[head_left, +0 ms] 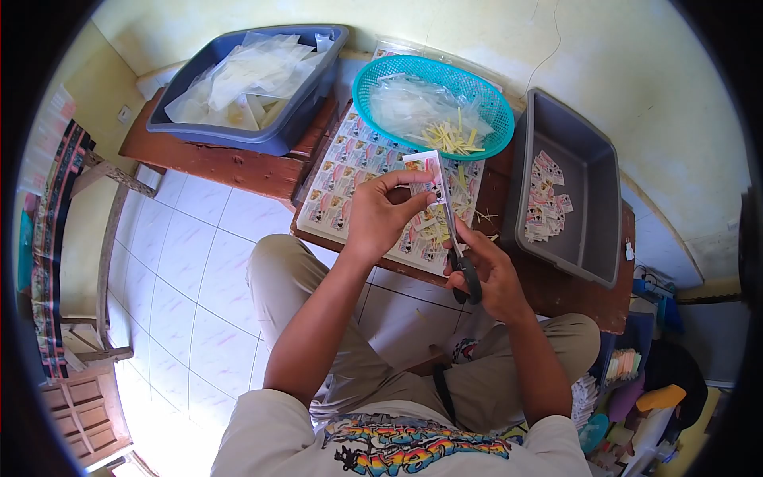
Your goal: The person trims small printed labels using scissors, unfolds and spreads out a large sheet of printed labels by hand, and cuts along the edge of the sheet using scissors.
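Note:
My left hand [383, 213] pinches a small printed label [421, 164] between thumb and fingers, above the low table. In my right hand [491, 272] is a pair of scissors [469, 280] with black handles, its blades pointing up along the label's right edge. Beneath both hands lie printed label sheets [338, 176] with rows of the same design. Pale yellow paper strips [433, 230] are scattered on the sheets just below the label. Cut labels [547, 203] lie in a loose pile inside the grey tub [592, 183] to the right.
A turquoise basket [502, 119] holds clear plastic and yellowish trimmings behind my hands. At the back left, a blue-grey tub [278, 131] full of translucent plastic bags stands on a brown wooden bench [230, 171]. Stacked household items [628, 381] are at the lower right.

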Demonstrator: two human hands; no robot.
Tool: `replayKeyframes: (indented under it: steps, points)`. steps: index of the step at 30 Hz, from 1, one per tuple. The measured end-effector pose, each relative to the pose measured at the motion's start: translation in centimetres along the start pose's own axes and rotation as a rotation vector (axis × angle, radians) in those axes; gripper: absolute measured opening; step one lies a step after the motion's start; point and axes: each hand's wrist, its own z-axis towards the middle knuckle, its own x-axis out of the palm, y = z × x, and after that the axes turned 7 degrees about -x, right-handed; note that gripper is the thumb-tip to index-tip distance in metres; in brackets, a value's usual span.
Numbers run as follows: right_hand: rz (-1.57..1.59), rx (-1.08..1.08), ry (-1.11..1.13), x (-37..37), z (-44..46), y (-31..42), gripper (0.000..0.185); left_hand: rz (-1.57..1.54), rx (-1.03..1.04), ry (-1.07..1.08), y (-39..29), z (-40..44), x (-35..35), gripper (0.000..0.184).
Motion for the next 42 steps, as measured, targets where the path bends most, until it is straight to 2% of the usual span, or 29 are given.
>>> replayKeyframes:
  steps: [42]
  points:
    - [-0.002,-0.015,-0.003,0.13,-0.23,-0.07,0.089,0.02,0.02,-0.007,0.32,0.06,0.2,0.031]
